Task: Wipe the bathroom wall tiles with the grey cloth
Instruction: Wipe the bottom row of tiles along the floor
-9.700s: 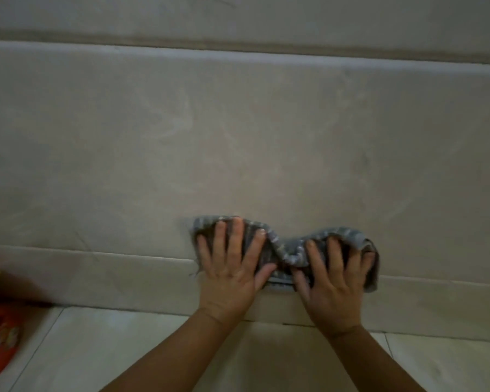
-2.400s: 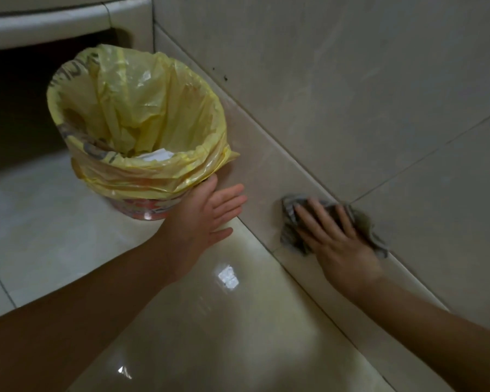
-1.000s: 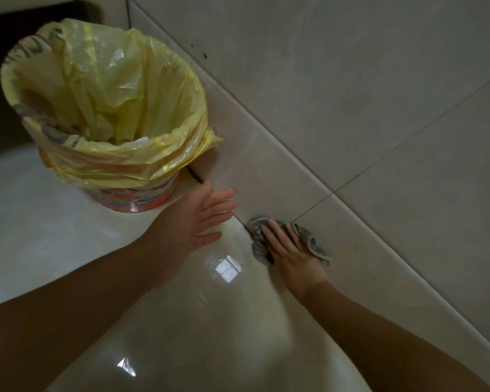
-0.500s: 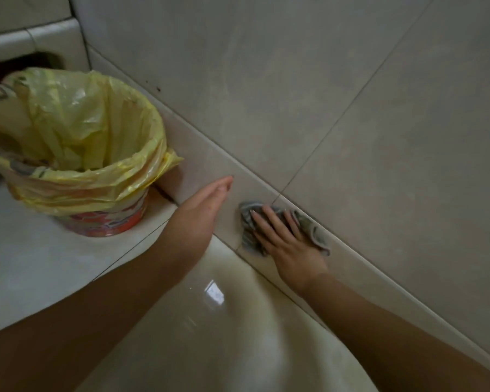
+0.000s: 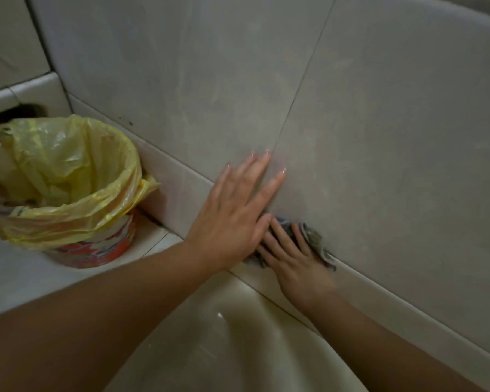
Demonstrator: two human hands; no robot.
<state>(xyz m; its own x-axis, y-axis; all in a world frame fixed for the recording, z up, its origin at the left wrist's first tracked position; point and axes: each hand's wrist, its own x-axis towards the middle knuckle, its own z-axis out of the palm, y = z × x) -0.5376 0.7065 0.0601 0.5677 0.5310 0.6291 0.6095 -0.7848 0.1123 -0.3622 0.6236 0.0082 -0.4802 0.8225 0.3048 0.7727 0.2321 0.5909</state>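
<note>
Low on wall tiles, mid-wipe: pressing grey cloth under flat right hand; left hand released, fingers straight. Next, probably: sweep upward.

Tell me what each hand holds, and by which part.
Nothing is gripped. The right hand presses straight fingers on the middle of the crumpled grey cloth, against the beige wall tile; the left hand is empty.
</note>
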